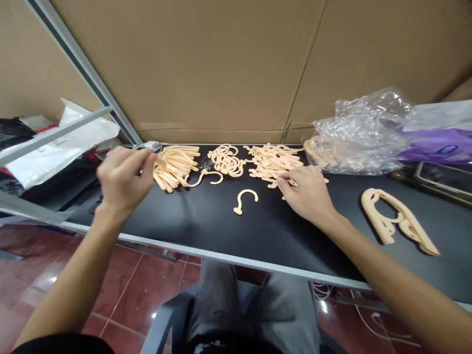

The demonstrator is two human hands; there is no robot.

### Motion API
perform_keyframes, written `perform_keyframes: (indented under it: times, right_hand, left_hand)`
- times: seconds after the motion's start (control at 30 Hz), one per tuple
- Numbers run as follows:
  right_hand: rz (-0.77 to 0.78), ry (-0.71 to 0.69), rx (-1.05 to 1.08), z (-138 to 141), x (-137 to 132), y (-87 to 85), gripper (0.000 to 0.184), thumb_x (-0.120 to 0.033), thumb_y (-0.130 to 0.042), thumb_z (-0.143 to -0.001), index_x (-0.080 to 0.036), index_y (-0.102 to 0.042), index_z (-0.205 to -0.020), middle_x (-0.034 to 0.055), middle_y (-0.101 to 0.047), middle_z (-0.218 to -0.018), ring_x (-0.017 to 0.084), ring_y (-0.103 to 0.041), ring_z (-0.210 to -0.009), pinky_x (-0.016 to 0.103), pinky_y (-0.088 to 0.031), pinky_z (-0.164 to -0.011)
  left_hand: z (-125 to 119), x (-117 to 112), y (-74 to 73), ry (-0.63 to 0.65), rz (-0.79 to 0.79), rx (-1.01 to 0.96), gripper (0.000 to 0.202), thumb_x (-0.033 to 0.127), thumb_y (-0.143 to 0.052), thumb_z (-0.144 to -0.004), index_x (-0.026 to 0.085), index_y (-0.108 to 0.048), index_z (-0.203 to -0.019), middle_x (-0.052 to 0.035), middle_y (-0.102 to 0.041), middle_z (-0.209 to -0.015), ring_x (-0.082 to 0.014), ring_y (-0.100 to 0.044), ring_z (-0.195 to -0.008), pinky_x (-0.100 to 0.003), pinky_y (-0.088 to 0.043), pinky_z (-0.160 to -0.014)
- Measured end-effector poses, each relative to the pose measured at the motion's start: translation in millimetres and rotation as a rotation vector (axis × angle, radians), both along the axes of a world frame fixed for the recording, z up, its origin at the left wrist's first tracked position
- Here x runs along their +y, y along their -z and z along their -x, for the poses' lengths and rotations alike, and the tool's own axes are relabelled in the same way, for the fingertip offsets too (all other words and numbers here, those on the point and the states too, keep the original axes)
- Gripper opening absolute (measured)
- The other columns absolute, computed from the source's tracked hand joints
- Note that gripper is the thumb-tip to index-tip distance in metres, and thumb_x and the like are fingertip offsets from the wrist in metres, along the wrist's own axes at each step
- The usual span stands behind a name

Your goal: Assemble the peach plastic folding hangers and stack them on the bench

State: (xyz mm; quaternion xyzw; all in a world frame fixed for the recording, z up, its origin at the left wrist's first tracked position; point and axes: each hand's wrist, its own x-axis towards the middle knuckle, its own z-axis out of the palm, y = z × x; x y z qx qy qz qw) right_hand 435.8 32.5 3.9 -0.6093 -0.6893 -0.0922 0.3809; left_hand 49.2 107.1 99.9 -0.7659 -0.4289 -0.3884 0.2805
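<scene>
My left hand [123, 179] hovers over the black table [206, 231] with its fingers pinched together at the left end of a bundle of straight peach plastic strips [176, 166]; whether it grips one I cannot make out. My right hand [308, 192] rests on the table, fingers curled, its fingertips touching the near edge of a heap of peach plastic pieces [272, 161]. A pile of peach hooks [225, 161] lies between the two heaps. One single hook [245, 199] lies apart, between my hands.
A stack of assembled peach hanger frames [398, 221] lies at the right. A crumpled clear plastic bag [363, 132] with more parts, a purple pack [438, 145] and a phone [444, 178] sit at the back right. Cardboard [228, 64] walls the back. White bags [59, 142] lie left.
</scene>
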Motion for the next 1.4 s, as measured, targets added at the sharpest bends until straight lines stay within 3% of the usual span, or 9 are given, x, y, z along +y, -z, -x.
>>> perform_keyframes:
  times: [0.1,0.23,0.43,0.67,0.8,0.9,1.07,1.23,1.4]
  right_hand:
    - [-0.042,-0.008,0.014,4.2,-2.0,-4.0,0.022,-0.028,-0.055,-0.092,-0.017,-0.073,-0.086,0.0106,-0.074,-0.086,0.028,-0.061,-0.087,0.046,-0.045,-0.087]
    - [-0.14,-0.16,0.07,14.8,-9.9,-15.4,0.022,-0.03,-0.055,-0.095,-0.018,-0.072,-0.089,0.0099,-0.074,-0.088,0.025,-0.063,-0.088,0.044,-0.048,-0.087]
    - [0.106,-0.395,0.45,26.7,-22.6,-26.5,0.019,-0.034,-0.062,-0.091,-0.021,-0.071,-0.1,0.0047,-0.075,-0.089,0.019,-0.068,-0.079,0.034,-0.053,-0.074]
    - [0.306,-0.499,0.705,33.9,-24.6,-27.2,0.022,-0.038,-0.066,-0.088,-0.019,-0.072,-0.097,0.0027,-0.073,-0.081,0.016,-0.065,-0.071,0.031,-0.052,-0.069]
    - [0.415,-0.529,0.856,33.4,-22.6,-28.0,0.024,-0.042,-0.068,-0.086,-0.018,-0.072,-0.09,0.0024,-0.071,-0.077,0.015,-0.064,-0.064,0.031,-0.052,-0.064]
    - [0.42,-0.492,0.855,31.1,-21.3,-29.4,0.027,-0.044,-0.064,-0.089,-0.019,-0.071,-0.086,0.0002,-0.064,-0.071,0.012,-0.057,-0.054,0.028,-0.047,-0.056]
    - [0.466,-0.475,0.845,29.8,-22.7,-35.7,0.032,-0.048,-0.06,-0.09,-0.018,-0.067,-0.08,-0.002,-0.059,-0.064,0.009,-0.047,-0.046,0.025,-0.037,-0.048]
    - [0.516,-0.488,0.823,28.7,-24.2,-36.7,0.036,-0.046,-0.058,-0.092,-0.018,-0.063,-0.071,-0.0046,-0.053,-0.05,0.009,-0.048,-0.045,0.025,-0.036,-0.05]
    - [0.538,-0.491,0.876,27.3,-22.5,-35.6,0.034,-0.044,-0.057,-0.092,-0.018,-0.062,-0.071,-0.0034,-0.055,-0.051,0.01,-0.052,-0.045,0.024,-0.038,-0.05]
  left_hand:
    - [-9.7,-15.3,-16.9,0.044,-0.065,-0.379,0.021,0.035,-0.067,-0.085,0.018,-0.078,-0.083,-0.0027,-0.074,-0.072,-0.0151,-0.061,-0.065,-0.028,-0.048,-0.066]
    - [-55.5,-21.6,-8.8,0.318,0.199,-0.819,0.014,0.03,-0.076,-0.075,0.016,-0.078,-0.072,0.0017,-0.066,-0.057,-0.0092,-0.052,-0.051,-0.023,-0.041,-0.053]
    - [-154.6,-26.4,30.5,0.668,0.948,-1.092,0.026,0.038,-0.082,-0.069,0.017,-0.071,-0.058,0.0013,-0.06,-0.054,-0.0078,-0.049,-0.051,-0.022,-0.04,-0.052]
    - [-204.0,-46.3,41.7,0.766,1.325,-1.193,0.042,0.048,-0.087,-0.063,0.014,-0.062,-0.058,0.0027,-0.056,-0.057,-0.0065,-0.051,-0.053,-0.021,-0.045,-0.055]
    - [-188.9,-40.9,46.9,0.686,1.308,-1.004,0.045,0.058,-0.076,-0.073,0.016,-0.063,-0.064,-0.0011,-0.062,-0.064,-0.0108,-0.057,-0.058,-0.026,-0.049,-0.061]
    - [-166.0,-36.2,54.7,0.533,1.132,-0.611,0.043,0.058,-0.063,-0.086,0.016,-0.068,-0.078,-0.004,-0.067,-0.073,-0.0154,-0.06,-0.067,-0.031,-0.049,-0.068]
    - [-136.0,-39.8,58.3,0.433,1.047,0.028,0.044,0.053,-0.074,-0.079,0.02,-0.067,-0.106,-0.0059,-0.069,-0.098,-0.0222,-0.061,-0.088,-0.035,-0.048,-0.078]
    - [-131.7,-44.8,44.7,0.478,1.091,0.195,0.033,0.047,-0.065,-0.087,0.02,-0.069,-0.106,-0.0066,-0.067,-0.1,-0.0211,-0.061,-0.088,-0.033,-0.047,-0.079]
    - [-120.8,-41.9,29.9,0.412,1.16,0.283,0.046,0.049,-0.066,-0.084,0.018,-0.065,-0.118,-0.0082,-0.068,-0.102,-0.0226,-0.062,-0.089,-0.034,-0.048,-0.079]
